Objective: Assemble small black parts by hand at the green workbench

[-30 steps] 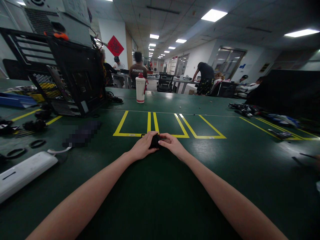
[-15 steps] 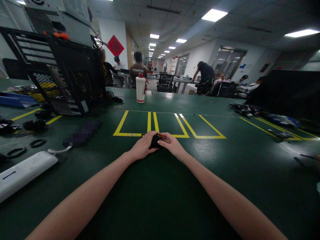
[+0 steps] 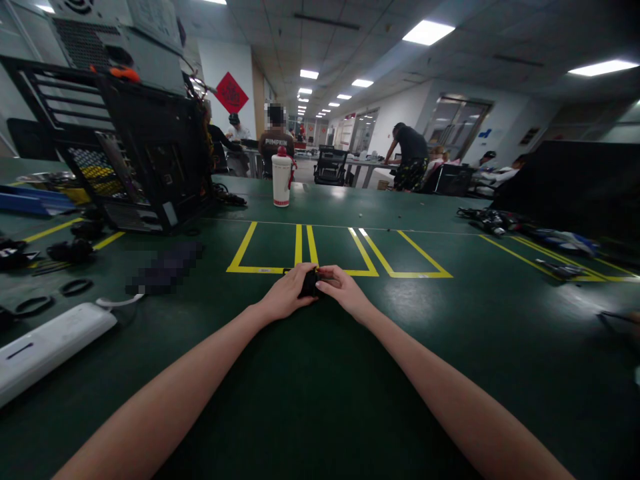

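Note:
A small black object (image 3: 309, 283) rests low on the green table (image 3: 310, 387), partly covered by my fingers, so its kind does not show. My left hand (image 3: 287, 293) is wrapped over its left side, thumb along the near edge. From the other side, my right hand (image 3: 344, 287) pinches its right end between thumb and fingertips. Just beyond both hands run strips of yellow tape (image 3: 299, 245) stuck to the tabletop.
At the left stand an open black computer case (image 3: 150, 160) and a white power strip (image 3: 55, 343). A white bottle (image 3: 281, 179) is further back. Cables and tools (image 3: 560, 269) lie at the right. Several people are at desks behind, one bending person (image 3: 411, 150) among them.
Both hands keep their place around the black object. At the far right edge, a dark thin thing has shifted slightly.

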A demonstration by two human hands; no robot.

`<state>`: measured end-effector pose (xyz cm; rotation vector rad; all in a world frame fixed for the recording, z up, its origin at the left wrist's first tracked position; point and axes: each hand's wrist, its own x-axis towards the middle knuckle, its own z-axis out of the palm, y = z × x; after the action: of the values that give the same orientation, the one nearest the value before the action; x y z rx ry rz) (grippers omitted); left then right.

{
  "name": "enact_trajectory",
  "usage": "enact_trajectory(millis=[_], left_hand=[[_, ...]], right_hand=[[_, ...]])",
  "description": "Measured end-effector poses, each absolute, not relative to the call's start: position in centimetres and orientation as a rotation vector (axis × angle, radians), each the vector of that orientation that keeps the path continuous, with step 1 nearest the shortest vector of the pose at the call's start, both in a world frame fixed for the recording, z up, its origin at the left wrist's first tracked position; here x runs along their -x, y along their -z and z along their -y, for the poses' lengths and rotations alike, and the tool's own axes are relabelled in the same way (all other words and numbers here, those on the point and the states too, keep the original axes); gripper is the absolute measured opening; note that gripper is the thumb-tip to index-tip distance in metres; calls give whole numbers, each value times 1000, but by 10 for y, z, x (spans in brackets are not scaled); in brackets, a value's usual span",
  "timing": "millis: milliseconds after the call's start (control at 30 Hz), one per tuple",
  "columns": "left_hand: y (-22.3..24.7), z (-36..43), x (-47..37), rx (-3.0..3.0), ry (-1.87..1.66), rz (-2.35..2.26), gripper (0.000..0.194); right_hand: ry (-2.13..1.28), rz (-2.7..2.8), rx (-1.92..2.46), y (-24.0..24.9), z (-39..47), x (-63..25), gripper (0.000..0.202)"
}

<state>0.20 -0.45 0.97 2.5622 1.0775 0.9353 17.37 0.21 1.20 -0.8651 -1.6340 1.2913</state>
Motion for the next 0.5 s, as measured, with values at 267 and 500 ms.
enact_trajectory(millis=[267, 500], left_hand=[[-12, 6, -2, -2559, -924, -1074, 60], [-10, 5, -2, -2563, -935, -1072, 61]], right_hand=[[-1342, 1640, 817, -16, 2, -176, 27], [-1331, 1621, 855, -13, -1, -175, 28]])
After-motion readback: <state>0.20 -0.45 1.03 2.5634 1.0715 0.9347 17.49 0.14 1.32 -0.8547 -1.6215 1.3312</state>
